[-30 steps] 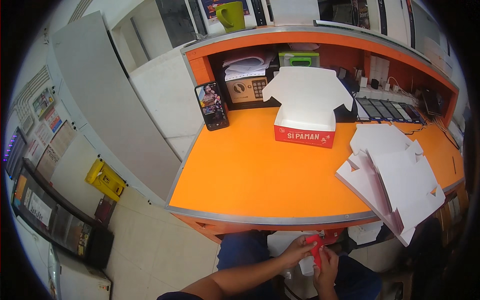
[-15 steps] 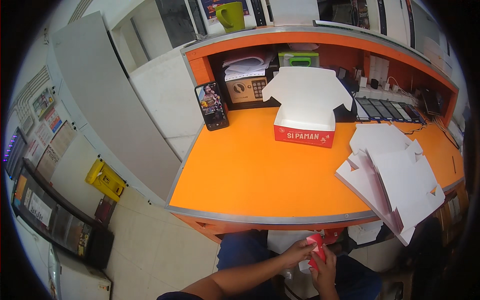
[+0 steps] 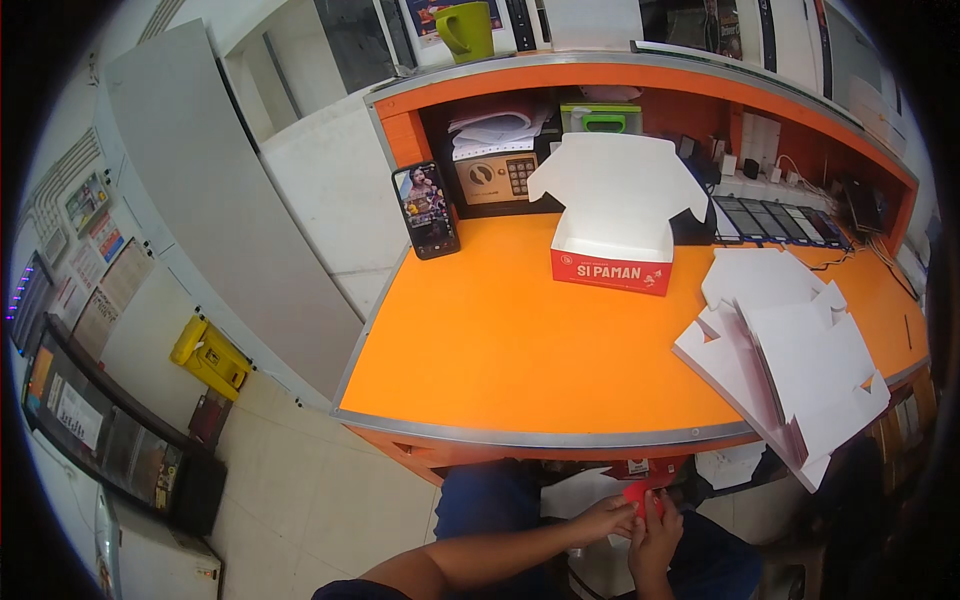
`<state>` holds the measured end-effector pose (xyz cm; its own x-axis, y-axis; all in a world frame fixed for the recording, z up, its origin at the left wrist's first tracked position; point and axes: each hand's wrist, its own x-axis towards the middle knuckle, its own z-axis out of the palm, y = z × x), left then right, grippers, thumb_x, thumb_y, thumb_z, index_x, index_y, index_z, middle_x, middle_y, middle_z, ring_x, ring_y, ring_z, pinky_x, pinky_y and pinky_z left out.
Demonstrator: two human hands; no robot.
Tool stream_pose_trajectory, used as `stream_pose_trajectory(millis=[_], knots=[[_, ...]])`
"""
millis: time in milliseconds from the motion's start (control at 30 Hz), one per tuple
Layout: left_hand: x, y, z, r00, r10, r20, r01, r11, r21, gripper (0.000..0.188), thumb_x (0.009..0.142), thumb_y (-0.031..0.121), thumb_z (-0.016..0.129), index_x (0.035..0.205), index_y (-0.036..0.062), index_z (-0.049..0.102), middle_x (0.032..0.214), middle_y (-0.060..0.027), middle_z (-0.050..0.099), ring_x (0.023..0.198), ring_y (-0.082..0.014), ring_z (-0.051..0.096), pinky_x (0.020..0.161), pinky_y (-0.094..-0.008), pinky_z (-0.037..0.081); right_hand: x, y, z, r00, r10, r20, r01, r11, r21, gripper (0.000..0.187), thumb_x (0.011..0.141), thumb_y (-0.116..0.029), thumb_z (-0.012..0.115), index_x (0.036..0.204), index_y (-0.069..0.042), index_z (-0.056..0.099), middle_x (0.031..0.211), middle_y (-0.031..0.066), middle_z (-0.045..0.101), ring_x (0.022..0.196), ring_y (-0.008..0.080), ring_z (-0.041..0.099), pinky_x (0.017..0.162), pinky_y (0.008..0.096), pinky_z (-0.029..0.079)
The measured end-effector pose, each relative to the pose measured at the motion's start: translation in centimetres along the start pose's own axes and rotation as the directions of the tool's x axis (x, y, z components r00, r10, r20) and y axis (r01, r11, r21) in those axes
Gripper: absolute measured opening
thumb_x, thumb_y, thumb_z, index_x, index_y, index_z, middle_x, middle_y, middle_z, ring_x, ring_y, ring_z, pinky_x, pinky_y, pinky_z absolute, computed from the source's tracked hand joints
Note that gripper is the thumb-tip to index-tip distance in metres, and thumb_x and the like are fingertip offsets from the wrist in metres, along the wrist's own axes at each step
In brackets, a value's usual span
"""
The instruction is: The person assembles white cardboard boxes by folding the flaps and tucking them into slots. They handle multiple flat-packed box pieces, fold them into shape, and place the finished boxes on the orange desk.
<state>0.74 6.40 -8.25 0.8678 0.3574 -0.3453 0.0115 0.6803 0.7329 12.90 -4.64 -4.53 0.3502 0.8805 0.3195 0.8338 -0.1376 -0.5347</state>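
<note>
Below the table's front edge, over my lap, both hands grip a piece of red card (image 3: 637,490) with a white sheet-like part (image 3: 580,492) beside it. It looks like part of a carton blank, though its full shape is hidden. My left hand (image 3: 608,519) pinches it from the left. Close against it, my right hand (image 3: 656,532) has its fingers closed on the right side of the card. On the orange table (image 3: 470,350) stands a red carton (image 3: 610,272) with its white lid raised.
Flat white carton blanks (image 3: 790,350) lie stacked at the right, overhanging the front edge. A phone (image 3: 427,212) leans upright at the back left. Several phones (image 3: 775,220) lie in a row near cables at the back right. A green mug (image 3: 466,32) sits on the upper ledge.
My hands have shifted slightly right and down, closer together. The red card has turned from upright to more sideways, with less of it showing. The carton on the table stays put.
</note>
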Motion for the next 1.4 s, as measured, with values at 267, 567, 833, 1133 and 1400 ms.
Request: stream_pose_trajectory(millis=[267, 567, 833, 1133, 1400], knots=[[2.1, -1.0, -2.2, 0.98, 0.184, 0.073, -0.197, 0.944, 0.266, 0.037, 0.107, 0.021, 0.041, 0.141, 0.0074, 0.046, 0.123, -0.0052, 0.06, 0.112, -0.0148, 0.058, 0.097, -0.0329, 0.048, 0.1, -0.5, -0.5, 0.996, 0.079, -0.039, -0.064, 0.956, 0.288, 0.041, 0.094, -0.016, 0.053, 0.132, -0.003, 0.059, 0.124, 0.0204, 0.056, 0.111, 0.0377, 0.054, 0.097, 0.0469, 0.04], [0.4, -0.5, -0.4, 0.966, -0.152, 0.209, -0.032, 0.732, 0.681, 0.031, 0.106, 0.023, 0.043, 0.13, 0.0052, 0.052, 0.115, -0.0087, 0.06, 0.11, -0.0164, 0.056, 0.094, -0.0315, 0.047, 0.3, 6.4, 0.2, 0.957, 0.212, 0.2, -0.28, 0.856, 0.434, 0.017, 0.091, -0.012, 0.062, 0.103, -0.003, 0.07, 0.112, 0.0183, 0.063, 0.115, 0.0325, 0.055, 0.1, 0.0421, 0.042], [1.6, -1.4, -2.4, 0.97, 0.225, 0.09, -0.211, 0.603, 0.769, 0.022, 0.099, 0.012, 0.053, 0.118, 0.0013, 0.057, 0.108, -0.0138, 0.067, 0.103, -0.0234, 0.064, 0.089, -0.0352, 0.05, 0.4, 6.2, 0.4, 0.928, 0.286, 0.238, -0.365, 0.826, 0.429, 0.021, 0.081, -0.016, 0.073, 0.098, -0.004, 0.068, 0.111, 0.0163, 0.06, 0.111, 0.0344, 0.052, 0.099, 0.045, 0.039], [0.3, 1.1, -1.0, 0.979, 0.204, 0.031, -0.158, 0.645, 0.747, 0.03, 0.1, 0.009, 0.053, 0.129, 0.0059, 0.047, 0.099, -0.0112, 0.065, 0.095, -0.0163, 0.06, 0.083, -0.032, 0.048, 0.3, 4.2, 0.8, 0.979, 0.193, 0.06, -0.202, 0.939, 0.279, 0.024, 0.079, -0.013, 0.076, 0.1, -0.004, 0.067, 0.109, 0.0157, 0.056, 0.108, 0.0354, 0.052, 0.097, 0.0431, 0.04], [-0.6, 1.5, -0.2, 0.951, 0.294, 0.093, -0.285, 0.721, 0.632, 0.037, 0.1, 0.007, 0.05, 0.136, 0.0073, 0.041, 0.088, -0.0085, 0.06, 0.086, -0.0145, 0.056, 0.079, -0.0304, 0.045, 0.1, 5.5, 1.3, 0.969, 0.11, 0.222, -0.215, 0.822, 0.528, 0.023, 0.083, -0.008, 0.073, 0.105, -0.001, 0.068, 0.107, 0.0121, 0.059, 0.102, 0.0249, 0.059, 0.091, 0.0338, 0.046]])
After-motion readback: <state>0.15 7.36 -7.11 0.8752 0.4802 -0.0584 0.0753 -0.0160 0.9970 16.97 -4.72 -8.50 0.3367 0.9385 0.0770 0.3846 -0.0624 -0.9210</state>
